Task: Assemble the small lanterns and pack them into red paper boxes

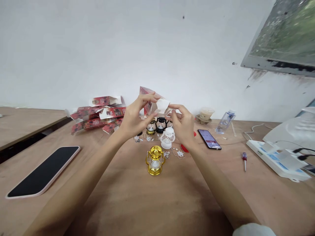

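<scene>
Raised over the table, a red printed cardboard box [145, 90] is held between my two hands, its white end flaps turned toward me. My left hand [137, 114] grips the box's left side, thumb below and fingers above. At the flaps on the right, my right hand [181, 121] pinches with thumb and fingers. Beneath the hands stand a gold miniature lantern [155, 160] and, behind it, a white miniature lantern [167, 139]. Farther back, a black miniature lantern [161, 124] and others are partly hidden by the hands and the box.
Several red boxes [94, 123] lie piled at the back left. A large phone [44, 170] lies left; a smaller phone [209, 139] lies right. Beyond are a cup [206, 113], a bottle [225, 122], a screwdriver [244, 160] and a power strip [278, 160] with cables.
</scene>
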A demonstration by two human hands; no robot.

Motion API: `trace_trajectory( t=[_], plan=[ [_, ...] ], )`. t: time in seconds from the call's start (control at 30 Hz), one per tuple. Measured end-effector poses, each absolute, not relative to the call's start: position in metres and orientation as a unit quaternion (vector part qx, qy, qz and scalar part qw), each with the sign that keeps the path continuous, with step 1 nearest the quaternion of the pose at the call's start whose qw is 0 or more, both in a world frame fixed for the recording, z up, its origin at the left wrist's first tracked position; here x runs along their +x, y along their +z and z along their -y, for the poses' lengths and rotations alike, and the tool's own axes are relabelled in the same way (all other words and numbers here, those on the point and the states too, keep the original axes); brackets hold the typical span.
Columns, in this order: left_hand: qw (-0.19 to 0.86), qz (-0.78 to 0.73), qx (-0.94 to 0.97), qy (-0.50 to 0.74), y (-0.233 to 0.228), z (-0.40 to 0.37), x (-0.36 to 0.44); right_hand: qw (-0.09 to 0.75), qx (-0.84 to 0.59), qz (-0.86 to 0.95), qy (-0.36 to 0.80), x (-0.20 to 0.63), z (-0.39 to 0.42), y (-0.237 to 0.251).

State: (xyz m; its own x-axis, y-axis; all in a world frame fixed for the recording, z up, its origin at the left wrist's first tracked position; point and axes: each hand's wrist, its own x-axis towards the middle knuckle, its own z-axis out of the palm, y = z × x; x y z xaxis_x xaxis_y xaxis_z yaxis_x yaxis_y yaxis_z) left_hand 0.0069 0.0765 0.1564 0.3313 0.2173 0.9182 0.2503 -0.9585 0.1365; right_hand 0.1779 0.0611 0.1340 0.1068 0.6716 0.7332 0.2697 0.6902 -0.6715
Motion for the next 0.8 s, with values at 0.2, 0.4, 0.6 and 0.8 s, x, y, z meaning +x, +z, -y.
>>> trace_trajectory(
  t=[0.2,0.4,0.6,0.8],
  plan=[
    [0.038,0.16,-0.83,-0.532,0.153,-0.079,0.008,0.658,-0.364,0.626,0.205,0.181,-0.067,0.138],
    [0.07,0.178,-0.829,-0.525,0.152,-0.077,0.012,0.648,-0.337,0.643,0.231,0.182,-0.066,0.142],
    [0.043,0.189,-0.792,-0.579,0.15,-0.076,0.013,0.653,-0.327,0.652,0.202,0.179,-0.065,0.138],
    [0.063,0.202,-0.77,-0.602,0.143,-0.072,0.02,0.669,-0.351,0.653,0.052,0.173,-0.056,0.133]
  ],
)
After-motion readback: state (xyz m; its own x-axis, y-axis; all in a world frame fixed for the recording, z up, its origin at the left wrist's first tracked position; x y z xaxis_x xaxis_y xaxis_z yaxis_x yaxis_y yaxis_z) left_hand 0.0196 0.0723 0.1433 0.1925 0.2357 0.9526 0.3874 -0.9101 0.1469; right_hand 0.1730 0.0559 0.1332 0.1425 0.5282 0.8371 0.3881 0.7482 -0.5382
